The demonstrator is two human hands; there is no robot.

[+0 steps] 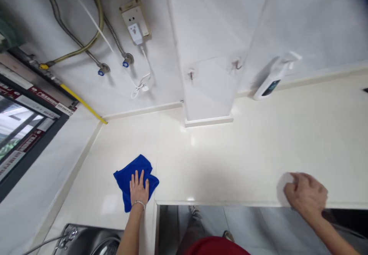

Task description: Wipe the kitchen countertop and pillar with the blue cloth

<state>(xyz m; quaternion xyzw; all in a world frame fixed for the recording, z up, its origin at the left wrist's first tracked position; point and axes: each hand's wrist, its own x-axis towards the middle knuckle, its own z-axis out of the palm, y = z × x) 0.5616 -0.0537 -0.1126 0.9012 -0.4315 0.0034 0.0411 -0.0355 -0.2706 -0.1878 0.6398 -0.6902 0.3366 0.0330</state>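
Observation:
My left hand (pixel 139 189) lies flat, fingers spread, on a folded blue microfiber cloth (pixel 123 182), pressing it against the cream stone countertop (pixel 230 159). A metal bangle circles that wrist. Further right, near the counter's front edge, my right hand (pixel 306 195) is curled over a white cloth or tissue (pixel 283 189), and most of that white piece is hidden under the fingers. The two hands are well apart on the same counter.
A steel sink with a tap (pixel 86 241) sits at the lower left. A window (pixel 20 132) is on the left. The tiled wall carries braided hoses with blue valves (pixel 100 71), a wall socket (pixel 135 23) and a white dispenser (pixel 273 78). A square pillar (pixel 208 90) meets the counter.

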